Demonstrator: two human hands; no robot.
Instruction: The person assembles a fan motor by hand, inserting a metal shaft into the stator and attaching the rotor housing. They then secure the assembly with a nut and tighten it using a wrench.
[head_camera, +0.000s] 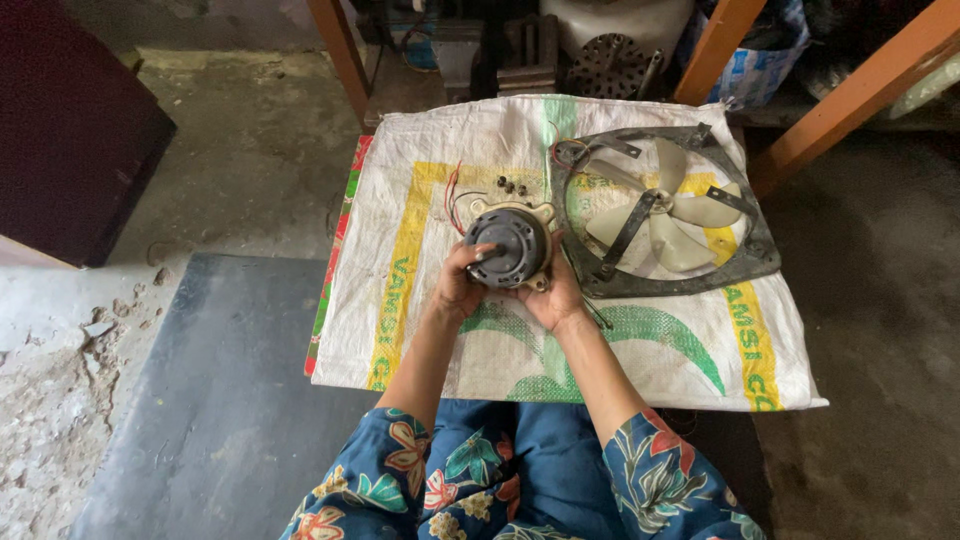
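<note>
A round grey fan motor (512, 246) with a cream mounting plate and red wires sits between both my hands above a white woven sack (430, 300). My left hand (462, 282) grips its left side, with fingers curled over the top. My right hand (553, 292) cups it from below on the right. Just beyond the motor lie a few small dark screws (511, 185). To the right rests a square dark metal fan frame (745, 262) with cream blades (672, 215).
The sack covers a low surface; a dark grey slab (230, 400) lies at left on the dusty concrete floor. Orange wooden legs (850, 95) and a shelf with metal parts (610, 60) stand behind. A dark maroon box (70, 130) is far left.
</note>
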